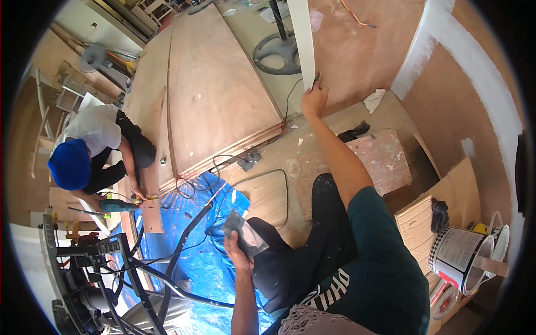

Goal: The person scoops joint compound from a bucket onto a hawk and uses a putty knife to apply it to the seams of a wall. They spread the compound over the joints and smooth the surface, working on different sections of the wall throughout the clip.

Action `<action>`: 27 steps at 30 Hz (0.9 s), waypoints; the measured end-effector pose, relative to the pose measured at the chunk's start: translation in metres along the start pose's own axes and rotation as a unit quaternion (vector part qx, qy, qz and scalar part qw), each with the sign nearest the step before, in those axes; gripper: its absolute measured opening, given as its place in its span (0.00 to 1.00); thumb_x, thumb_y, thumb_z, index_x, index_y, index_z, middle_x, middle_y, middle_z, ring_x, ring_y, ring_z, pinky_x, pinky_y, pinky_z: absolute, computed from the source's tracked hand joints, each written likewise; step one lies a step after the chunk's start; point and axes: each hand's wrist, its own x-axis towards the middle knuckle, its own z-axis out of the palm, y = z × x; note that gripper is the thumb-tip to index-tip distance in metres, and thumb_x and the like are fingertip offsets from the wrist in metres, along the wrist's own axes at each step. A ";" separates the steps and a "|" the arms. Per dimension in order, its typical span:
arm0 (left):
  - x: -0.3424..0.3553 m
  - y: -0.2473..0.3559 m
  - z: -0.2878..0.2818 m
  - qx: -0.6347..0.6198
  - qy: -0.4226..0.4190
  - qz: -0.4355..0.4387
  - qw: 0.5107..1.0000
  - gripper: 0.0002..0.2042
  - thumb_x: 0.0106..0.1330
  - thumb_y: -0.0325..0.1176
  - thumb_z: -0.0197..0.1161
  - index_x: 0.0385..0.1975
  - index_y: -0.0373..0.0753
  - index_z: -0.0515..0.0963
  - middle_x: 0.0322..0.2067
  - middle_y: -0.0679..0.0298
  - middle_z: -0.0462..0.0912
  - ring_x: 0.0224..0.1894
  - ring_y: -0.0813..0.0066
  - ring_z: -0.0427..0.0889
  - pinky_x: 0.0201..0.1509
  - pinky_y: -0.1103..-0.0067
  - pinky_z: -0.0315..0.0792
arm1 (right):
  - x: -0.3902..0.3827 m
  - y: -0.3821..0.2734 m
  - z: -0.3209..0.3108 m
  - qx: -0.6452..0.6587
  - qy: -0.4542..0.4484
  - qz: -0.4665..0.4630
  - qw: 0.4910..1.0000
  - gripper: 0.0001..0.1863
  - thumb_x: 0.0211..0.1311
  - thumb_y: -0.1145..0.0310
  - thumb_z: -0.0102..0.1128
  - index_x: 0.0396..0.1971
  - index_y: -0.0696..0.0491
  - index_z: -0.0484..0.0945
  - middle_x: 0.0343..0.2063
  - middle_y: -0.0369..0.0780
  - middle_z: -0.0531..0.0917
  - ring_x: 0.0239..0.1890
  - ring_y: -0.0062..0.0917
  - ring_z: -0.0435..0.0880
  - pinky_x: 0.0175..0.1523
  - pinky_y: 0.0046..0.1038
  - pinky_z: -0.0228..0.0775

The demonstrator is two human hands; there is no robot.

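Note:
My left hand (239, 254) is closed on a grey flat plate (245, 231) with pale pinkish material on it, held over my bent leg. My right arm reaches up to a narrow white vertical strip (302, 33) at the edge of a brown plywood wall (368, 56). My right hand (314, 103) is closed on a small dark flat tool (316, 79), probably a scraper, against or close to that strip; whether they touch I cannot tell.
A co-worker (97, 145) crouches left with a drill (117, 205) at a board. Stacked plywood sheets (212, 95), looped cables, blue tarp (184, 240) and a black machine frame (114, 245) surround me. Paint buckets (458, 259) and cardboard (463, 184) stand right.

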 end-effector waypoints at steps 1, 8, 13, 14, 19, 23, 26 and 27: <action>0.001 -0.003 -0.001 0.015 -0.009 -0.027 0.999 0.17 0.67 0.38 0.59 0.52 0.36 0.74 0.45 0.62 0.80 0.46 0.72 0.80 0.49 0.77 0.74 | -0.003 0.001 0.007 0.005 0.028 -0.015 0.999 0.20 0.60 0.72 0.54 0.53 0.58 0.76 0.43 0.48 0.77 0.48 0.44 0.76 0.55 0.40 0.69; 0.016 -0.017 -0.003 0.018 -0.049 -0.007 0.999 0.14 0.68 0.34 0.58 0.49 0.35 0.76 0.41 0.65 0.82 0.40 0.76 0.81 0.45 0.80 0.75 | 0.006 0.053 -0.004 -0.010 -0.077 -0.091 0.993 0.21 0.62 0.72 0.54 0.55 0.59 0.73 0.46 0.51 0.75 0.49 0.45 0.76 0.54 0.42 0.68; 0.008 -0.012 -0.011 0.004 -0.019 0.012 1.000 0.13 0.68 0.34 0.58 0.49 0.35 0.76 0.41 0.65 0.82 0.40 0.78 0.81 0.45 0.80 0.75 | 0.005 0.011 -0.021 -0.018 -0.059 -0.045 0.997 0.23 0.59 0.75 0.55 0.57 0.57 0.73 0.49 0.48 0.74 0.50 0.43 0.75 0.56 0.41 0.69; 0.007 -0.012 -0.011 0.003 -0.018 0.012 1.000 0.13 0.68 0.34 0.58 0.49 0.35 0.76 0.41 0.65 0.82 0.40 0.78 0.81 0.45 0.80 0.75 | 0.003 0.015 -0.017 -0.017 -0.035 -0.078 0.996 0.23 0.60 0.75 0.54 0.58 0.56 0.73 0.48 0.48 0.74 0.50 0.43 0.75 0.55 0.41 0.69; 0.010 -0.008 -0.014 0.031 -0.019 0.014 0.999 0.14 0.68 0.36 0.59 0.49 0.35 0.76 0.40 0.65 0.81 0.39 0.76 0.80 0.45 0.80 0.74 | -0.010 0.040 -0.015 -0.035 -0.048 -0.180 0.982 0.24 0.58 0.75 0.56 0.57 0.53 0.74 0.51 0.44 0.73 0.51 0.41 0.75 0.54 0.42 0.70; 0.014 -0.004 0.000 0.033 0.006 0.019 0.999 0.14 0.68 0.34 0.59 0.48 0.33 0.76 0.41 0.64 0.82 0.40 0.76 0.79 0.48 0.80 0.71 | 0.007 0.079 -0.037 -0.074 -0.121 -0.229 0.963 0.20 0.60 0.74 0.55 0.54 0.54 0.76 0.47 0.46 0.77 0.49 0.44 0.76 0.52 0.42 0.70; 0.023 -0.015 -0.009 0.014 -0.004 0.007 1.000 0.14 0.69 0.35 0.59 0.48 0.34 0.76 0.42 0.64 0.82 0.41 0.76 0.79 0.48 0.79 0.72 | 0.024 0.095 -0.069 0.031 -0.067 -0.168 0.983 0.16 0.62 0.72 0.54 0.50 0.55 0.78 0.42 0.51 0.82 0.46 0.47 0.79 0.52 0.41 0.70; 0.028 -0.014 -0.008 0.007 -0.020 0.013 1.000 0.14 0.69 0.35 0.59 0.49 0.34 0.76 0.42 0.64 0.82 0.42 0.76 0.80 0.48 0.79 0.72 | 0.029 0.102 -0.079 0.049 -0.086 -0.104 0.990 0.17 0.62 0.71 0.56 0.51 0.56 0.78 0.43 0.50 0.82 0.47 0.45 0.80 0.53 0.38 0.70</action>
